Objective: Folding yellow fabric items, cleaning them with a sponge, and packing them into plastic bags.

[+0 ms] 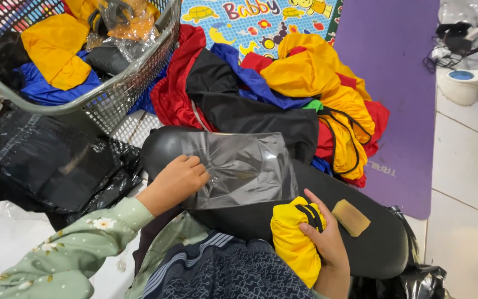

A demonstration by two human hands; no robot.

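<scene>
My left hand [177, 180] pinches the left edge of a clear plastic bag [247, 169] lying flat on a black oval board [372, 238] across my lap. My right hand [323, 235] grips a folded yellow garment with a black strap [293, 238] at the board's near edge. A small tan rectangular pad [351, 217] lies on the board just right of that hand.
A pile of red, black, blue and yellow garments [283, 94] lies beyond the board on a purple mat [394, 66]. A grey mesh basket [123, 83] with more garments stands at upper left. Black plastic bags [51, 160] are stacked at left. White tiled floor [466, 177] lies to the right.
</scene>
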